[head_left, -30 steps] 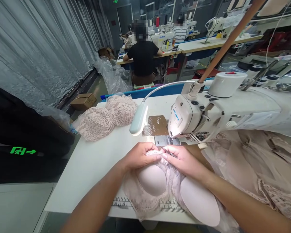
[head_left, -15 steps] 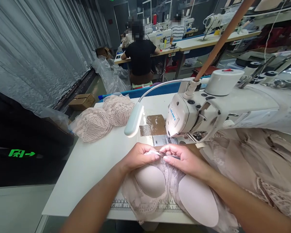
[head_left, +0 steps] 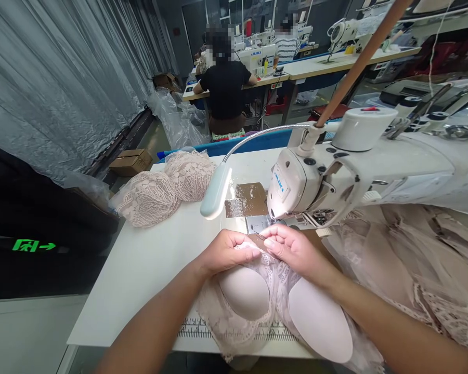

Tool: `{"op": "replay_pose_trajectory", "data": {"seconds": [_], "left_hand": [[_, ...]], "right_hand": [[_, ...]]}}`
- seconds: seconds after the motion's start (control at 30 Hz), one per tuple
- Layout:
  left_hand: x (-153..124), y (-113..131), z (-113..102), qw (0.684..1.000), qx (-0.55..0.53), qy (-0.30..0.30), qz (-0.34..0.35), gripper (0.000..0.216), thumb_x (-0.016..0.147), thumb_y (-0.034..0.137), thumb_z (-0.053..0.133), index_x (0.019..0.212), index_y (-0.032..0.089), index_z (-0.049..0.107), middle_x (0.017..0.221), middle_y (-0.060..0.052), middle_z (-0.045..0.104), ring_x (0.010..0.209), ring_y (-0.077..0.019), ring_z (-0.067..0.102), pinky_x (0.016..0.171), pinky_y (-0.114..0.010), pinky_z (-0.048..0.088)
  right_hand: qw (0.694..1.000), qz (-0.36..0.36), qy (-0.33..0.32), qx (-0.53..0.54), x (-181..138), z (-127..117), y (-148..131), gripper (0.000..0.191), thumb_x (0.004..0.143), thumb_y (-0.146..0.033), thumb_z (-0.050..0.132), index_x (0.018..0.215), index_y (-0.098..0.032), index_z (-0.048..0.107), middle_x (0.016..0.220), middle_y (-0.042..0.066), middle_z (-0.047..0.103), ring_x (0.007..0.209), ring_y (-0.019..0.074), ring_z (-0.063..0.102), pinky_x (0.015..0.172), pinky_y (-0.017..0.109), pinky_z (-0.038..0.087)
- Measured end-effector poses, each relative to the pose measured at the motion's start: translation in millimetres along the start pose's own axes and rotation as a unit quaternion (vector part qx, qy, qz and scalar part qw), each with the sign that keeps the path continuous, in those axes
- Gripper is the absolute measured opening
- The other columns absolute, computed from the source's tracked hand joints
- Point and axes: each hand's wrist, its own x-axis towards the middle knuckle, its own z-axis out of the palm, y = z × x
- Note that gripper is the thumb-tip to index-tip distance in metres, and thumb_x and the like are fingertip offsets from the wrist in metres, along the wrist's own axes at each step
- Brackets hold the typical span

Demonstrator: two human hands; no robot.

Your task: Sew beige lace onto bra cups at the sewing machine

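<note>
A pale pink lace bra point(head_left: 244, 293) with smooth moulded cups lies at the front of the sewing table, its inner side up. My left hand point(head_left: 230, 252) pinches the bra's upper lace edge between thumb and fingers. Close beside it, my right hand point(head_left: 290, 249) is closed on a slim, pointed metal tool point(head_left: 259, 235); its tip points up and left, clear of the lace, and the fingers hide most of it. Both hands are just in front of the sewing machine point(head_left: 292, 182) and its metal needle plate point(head_left: 256, 224).
A lamp point(head_left: 215, 195) on a bendy neck hangs left of the machine head. Further left lies another lace bra point(head_left: 152, 200). More beige lace garments point(head_left: 398, 259) are heaped at right. A ruler strip point(head_left: 203, 328) runs along the table's front. A person in black point(head_left: 226, 91) sits beyond.
My right hand has shifted slightly up, lifting the metal tool away from the lace, and its tip now points up and left. My left hand keeps its pinch on the bra.
</note>
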Motion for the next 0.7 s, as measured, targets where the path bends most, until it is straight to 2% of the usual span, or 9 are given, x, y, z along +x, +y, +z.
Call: {"op": "replay_pose_trajectory", "data": {"seconds": [0.07, 0.13, 0.2, 0.27, 0.37, 0.43, 0.57, 0.63, 0.7], "left_hand": [[-0.6, 2.2, -2.1, 1.0, 0.015, -0.013, 0.005, 0.029, 0.073, 0.039, 0.07, 0.077, 0.01, 0.068, 0.069, -0.002, 0.061, 0.064, -0.0115, 0.053, 0.06, -0.022, 0.04], [-3.2, 6.4, -10.3, 0.997, 0.058, -0.057, -0.003, 0.027, 0.073, 0.037, 0.069, 0.082, 0.011, 0.067, 0.074, -0.002, 0.06, 0.067, -0.0116, 0.053, 0.06, -0.021, 0.039], [-8.0, 11.3, -24.9, 0.985, 0.116, -0.122, -0.027, 0.026, 0.069, 0.032, 0.072, 0.086, 0.013, 0.065, 0.076, 0.0, 0.059, 0.067, -0.0116, 0.051, 0.059, -0.02, 0.038], [-13.7, 15.5, -42.1, 0.972, 0.168, -0.153, -0.055, 0.024, 0.066, 0.028, 0.073, 0.083, 0.014, 0.065, 0.072, 0.001, 0.057, 0.063, -0.0111, 0.049, 0.055, -0.02, 0.036], [-20.4, 20.1, -60.6, 0.974, 0.197, -0.093, -0.067, 0.019, 0.072, 0.031, 0.066, 0.079, 0.013, 0.064, 0.067, 0.001, 0.054, 0.06, -0.0106, 0.046, 0.054, -0.021, 0.035], [-21.7, 22.1, -63.1, 0.98, 0.187, -0.042, -0.049, 0.02, 0.077, 0.033, 0.062, 0.081, 0.014, 0.064, 0.07, 0.0, 0.055, 0.064, -0.0114, 0.048, 0.059, -0.022, 0.038], [-18.5, 22.0, -50.2, 0.99, 0.139, -0.027, -0.008, 0.021, 0.08, 0.034, 0.06, 0.083, 0.014, 0.065, 0.079, -0.003, 0.059, 0.073, -0.0133, 0.052, 0.068, -0.024, 0.041], [-16.4, 19.8, -41.3, 0.993, 0.117, -0.025, 0.007, 0.021, 0.079, 0.034, 0.061, 0.082, 0.014, 0.065, 0.08, -0.003, 0.059, 0.073, -0.0129, 0.052, 0.068, -0.024, 0.041], [-14.9, 17.5, -33.7, 0.994, 0.102, -0.026, 0.007, 0.021, 0.077, 0.033, 0.065, 0.084, 0.014, 0.064, 0.079, -0.002, 0.058, 0.071, -0.0118, 0.051, 0.066, -0.022, 0.039]], "right_hand": [[0.999, 0.02, -0.031, 0.016, 1.4, 0.6, 2.0, 0.031, 0.077, -0.038, 0.063, 0.1, -0.018, 0.055, 0.078, 0.001, 0.059, 0.069, 0.0149, 0.057, 0.061, 0.027, 0.046], [0.997, 0.032, -0.054, -0.034, 2.2, -0.3, 2.7, 0.024, 0.077, -0.036, 0.064, 0.092, -0.018, 0.058, 0.074, 0.0, 0.057, 0.067, 0.0145, 0.054, 0.06, 0.026, 0.044], [0.993, 0.044, -0.032, -0.107, 2.0, -3.3, 3.2, 0.019, 0.08, -0.036, 0.058, 0.078, -0.018, 0.059, 0.066, -0.001, 0.054, 0.062, 0.0134, 0.05, 0.056, 0.026, 0.041], [0.987, 0.064, -0.019, -0.147, 1.2, -7.0, 3.8, 0.023, 0.083, -0.037, 0.054, 0.071, -0.018, 0.057, 0.06, -0.003, 0.049, 0.055, 0.0117, 0.044, 0.05, 0.024, 0.036], [0.981, 0.078, -0.123, -0.128, 0.0, -9.6, 3.9, 0.029, 0.084, -0.041, 0.053, 0.066, -0.018, 0.053, 0.058, -0.003, 0.047, 0.051, 0.0101, 0.04, 0.045, 0.022, 0.03], [0.981, 0.079, -0.16, -0.075, 0.2, -8.0, 3.2, 0.032, 0.086, -0.045, 0.05, 0.069, -0.017, 0.053, 0.064, -0.001, 0.052, 0.05, 0.0091, 0.039, 0.044, 0.022, 0.031], [0.991, 0.095, -0.09, -0.011, 2.3, -0.1, 1.7, 0.033, 0.087, -0.048, 0.048, 0.094, -0.017, 0.057, 0.087, 0.003, 0.059, 0.05, 0.0079, 0.041, 0.047, 0.024, 0.036], [0.994, 0.071, -0.079, -0.034, 2.5, 3.9, 1.1, 0.027, 0.083, -0.043, 0.056, 0.092, -0.018, 0.057, 0.083, 0.001, 0.057, 0.057, 0.0101, 0.045, 0.054, 0.024, 0.039], [0.995, 0.035, -0.071, -0.064, 1.5, 7.0, 0.2, 0.018, 0.082, -0.036, 0.058, 0.082, -0.018, 0.057, 0.075, -0.001, 0.053, 0.065, 0.0123, 0.047, 0.059, 0.024, 0.04]]}}
